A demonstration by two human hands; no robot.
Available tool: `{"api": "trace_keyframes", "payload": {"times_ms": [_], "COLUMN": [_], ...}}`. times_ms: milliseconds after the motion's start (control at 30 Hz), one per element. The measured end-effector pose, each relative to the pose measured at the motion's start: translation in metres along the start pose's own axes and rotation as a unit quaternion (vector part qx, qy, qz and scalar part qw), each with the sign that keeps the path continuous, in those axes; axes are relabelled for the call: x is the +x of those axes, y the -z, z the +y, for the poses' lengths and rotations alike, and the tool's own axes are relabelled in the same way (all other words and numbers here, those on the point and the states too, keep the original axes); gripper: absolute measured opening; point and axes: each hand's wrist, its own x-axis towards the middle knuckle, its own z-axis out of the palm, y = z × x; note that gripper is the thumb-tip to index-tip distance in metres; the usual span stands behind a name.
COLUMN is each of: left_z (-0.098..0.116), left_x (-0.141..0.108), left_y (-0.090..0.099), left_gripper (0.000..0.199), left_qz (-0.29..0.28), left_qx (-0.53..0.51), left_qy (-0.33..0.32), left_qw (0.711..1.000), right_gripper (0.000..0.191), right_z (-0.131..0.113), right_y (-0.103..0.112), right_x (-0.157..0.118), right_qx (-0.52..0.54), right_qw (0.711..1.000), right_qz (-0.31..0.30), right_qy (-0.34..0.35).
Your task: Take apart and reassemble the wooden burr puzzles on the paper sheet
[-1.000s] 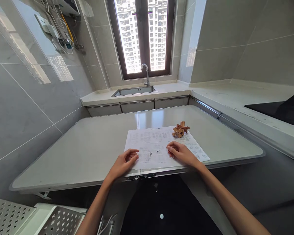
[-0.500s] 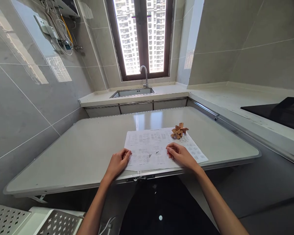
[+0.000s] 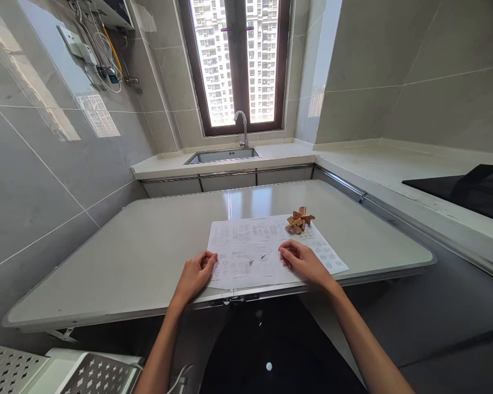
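Observation:
A white printed sheet with rows of small diagrams lies near the front edge of the pale table. My left hand rests at the sheet's left edge, fingers curled and pressed together; what they hold, if anything, is hidden. Over the right part of the sheet is my right hand, also with curled fingers, its thumb and index tip close together. Nothing can be made out between them. A brown wooden interlocking piece stands on the sheet's upper right corner, beyond my right hand.
Past the table are a counter with a sink and a faucet under a window. At the right a black cooktop sits on the counter. A metal latch is at the table's front edge.
My left hand has shifted very slightly left. The sheet, the wooden piece and my right hand look nearly unchanged.

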Motion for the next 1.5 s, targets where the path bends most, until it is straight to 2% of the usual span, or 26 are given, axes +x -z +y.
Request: {"api": "trace_keyframes", "payload": {"times_ms": [1067, 1500], "left_z": [0.0008, 0.004], "left_x": [-0.0039, -0.0053], "left_y": [0.0013, 0.0028], "left_gripper": [0.044, 0.043], "left_qz": [0.009, 0.011], "left_qx": [-0.024, -0.023], "left_qy": [0.006, 0.004], "left_qw": [1.0, 1.0], "right_gripper": [0.041, 0.045], "right_z": [0.0037, -0.0008], "right_y": [-0.0003, -0.0012], "right_x": [-0.0001, -0.0017], "right_qx": [-0.002, -0.005], "right_qw": [1.0, 1.0], "right_qz": [0.002, 0.007], "right_qy": [0.006, 0.008]}}
